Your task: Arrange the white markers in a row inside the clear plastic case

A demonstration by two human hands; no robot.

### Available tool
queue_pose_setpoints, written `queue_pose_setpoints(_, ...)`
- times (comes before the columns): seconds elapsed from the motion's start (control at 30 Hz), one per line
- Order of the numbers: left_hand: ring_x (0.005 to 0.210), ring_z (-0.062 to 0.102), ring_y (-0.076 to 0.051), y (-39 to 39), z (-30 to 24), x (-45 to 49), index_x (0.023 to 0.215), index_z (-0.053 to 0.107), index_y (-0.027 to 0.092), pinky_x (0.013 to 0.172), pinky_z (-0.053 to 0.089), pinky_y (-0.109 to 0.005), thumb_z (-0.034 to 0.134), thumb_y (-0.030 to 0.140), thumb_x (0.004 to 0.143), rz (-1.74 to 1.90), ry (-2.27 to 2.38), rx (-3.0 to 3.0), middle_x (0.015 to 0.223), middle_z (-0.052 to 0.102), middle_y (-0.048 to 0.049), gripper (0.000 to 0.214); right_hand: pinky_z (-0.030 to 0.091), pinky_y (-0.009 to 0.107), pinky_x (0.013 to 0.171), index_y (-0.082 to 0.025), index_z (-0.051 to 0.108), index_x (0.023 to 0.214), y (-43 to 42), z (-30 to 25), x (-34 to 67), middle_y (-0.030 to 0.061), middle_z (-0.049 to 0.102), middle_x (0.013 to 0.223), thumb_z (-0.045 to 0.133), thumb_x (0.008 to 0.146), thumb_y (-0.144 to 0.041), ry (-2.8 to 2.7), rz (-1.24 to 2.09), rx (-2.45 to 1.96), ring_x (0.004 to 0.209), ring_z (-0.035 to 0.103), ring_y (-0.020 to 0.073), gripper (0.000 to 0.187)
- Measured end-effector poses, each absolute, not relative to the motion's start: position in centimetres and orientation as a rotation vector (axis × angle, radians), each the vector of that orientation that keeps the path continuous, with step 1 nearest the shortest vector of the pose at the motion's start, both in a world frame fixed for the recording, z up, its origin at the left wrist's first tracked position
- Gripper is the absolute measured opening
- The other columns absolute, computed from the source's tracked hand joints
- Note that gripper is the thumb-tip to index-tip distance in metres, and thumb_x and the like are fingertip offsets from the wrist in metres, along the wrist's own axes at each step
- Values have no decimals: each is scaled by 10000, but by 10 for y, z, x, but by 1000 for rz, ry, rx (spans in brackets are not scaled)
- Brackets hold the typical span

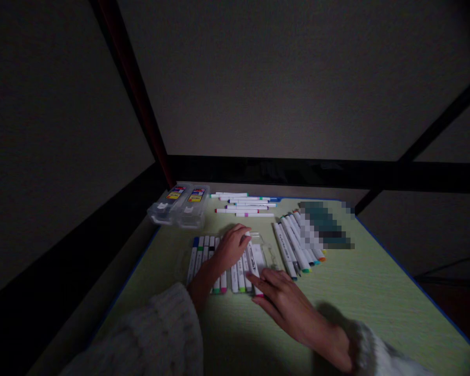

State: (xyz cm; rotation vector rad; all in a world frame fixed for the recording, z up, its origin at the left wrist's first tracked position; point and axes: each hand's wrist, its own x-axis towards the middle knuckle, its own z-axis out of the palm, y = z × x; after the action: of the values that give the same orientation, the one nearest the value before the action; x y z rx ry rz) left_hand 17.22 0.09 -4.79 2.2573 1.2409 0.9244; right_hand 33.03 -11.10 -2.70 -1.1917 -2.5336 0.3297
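White markers with coloured ends lie side by side in a clear plastic case (272, 250) on the table. My left hand (232, 246) reaches across the row, thumb and fingertips closed on the upper end of a white marker (253, 261). At that marker's lower, pink end is my right hand (284, 303), with index finger and thumb around it. This marker lies slightly tilted over the right part of the case. Left of my left wrist, more markers (198, 258) sit in the row, partly hidden by the forearm.
Several large markers (293, 243) lie in a slanted group at the right, next to a pixelated dark green area (325, 224). Thinner pens (246, 203) are spread along the back. Two clear cases with labels (191, 206) stand back left. A blue edge rims the green table (376, 313).
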Motion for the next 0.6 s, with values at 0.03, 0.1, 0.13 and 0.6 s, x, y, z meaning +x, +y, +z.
queue_pose_setpoints(0.03,962,538,-170,1,-49,172,1032,565,149,882,420,-317,464,123,780,929,1258,2251,1006,598,-76,272,401,387,787,-194,450,1239,-111,-27,330,82,561,967,408,880,-288,-2535,320,-1193,904,509,220,373)
queue_pose_setpoints(0.1,995,530,-176,2,-52,172,1070,538,152,902,411,-328,477,129,772,945,1293,2229,1049,591,-82,305,405,384,784,-200,448,1243,-111,-27,331,77,563,959,412,878,-290,-2536,307,-1189,893,511,215,377)
queue_pose_setpoints(0.13,1006,527,-180,2,-53,172,1084,527,148,909,408,-332,482,131,768,952,1306,2217,1067,587,-88,320,407,383,781,-202,444,1247,-111,-26,331,76,562,961,414,878,-291,-2538,305,-1184,890,511,215,381)
queue_pose_setpoints(0.6,976,540,-182,-2,-49,171,1081,514,158,885,424,-338,481,145,773,964,1318,2230,1047,595,-81,310,401,394,795,-200,427,1263,-110,-25,332,91,558,982,401,883,-284,-2562,278,-1163,913,512,225,390)
